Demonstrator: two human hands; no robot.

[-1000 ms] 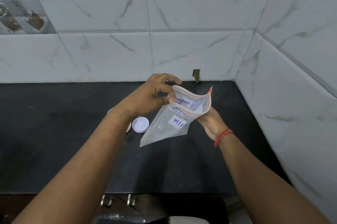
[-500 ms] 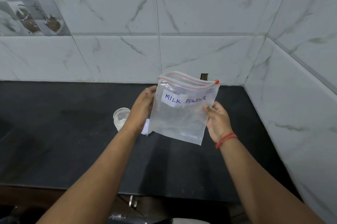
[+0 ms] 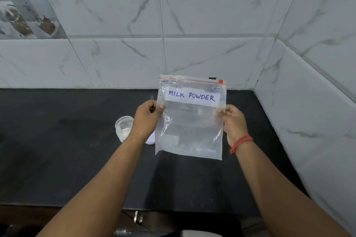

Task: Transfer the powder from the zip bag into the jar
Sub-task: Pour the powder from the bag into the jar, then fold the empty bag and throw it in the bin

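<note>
Left of centre, an open plastic jar (image 3: 124, 126) stands on the black counter (image 3: 57, 150), white powder at its bottom, its white lid (image 3: 151, 139) partly hidden beside it. My left hand (image 3: 147, 119) and right hand (image 3: 232, 122) pinch the side edges of the upright "MILK POWDER" zip bag (image 3: 190, 119) at centre frame. It looks empty, so the transfer seems done.

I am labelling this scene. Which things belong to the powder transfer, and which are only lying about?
Job: zip bag, held by left hand and right hand; jar; white lid.
Lying about: red wrist thread; cabinet handle.
</note>
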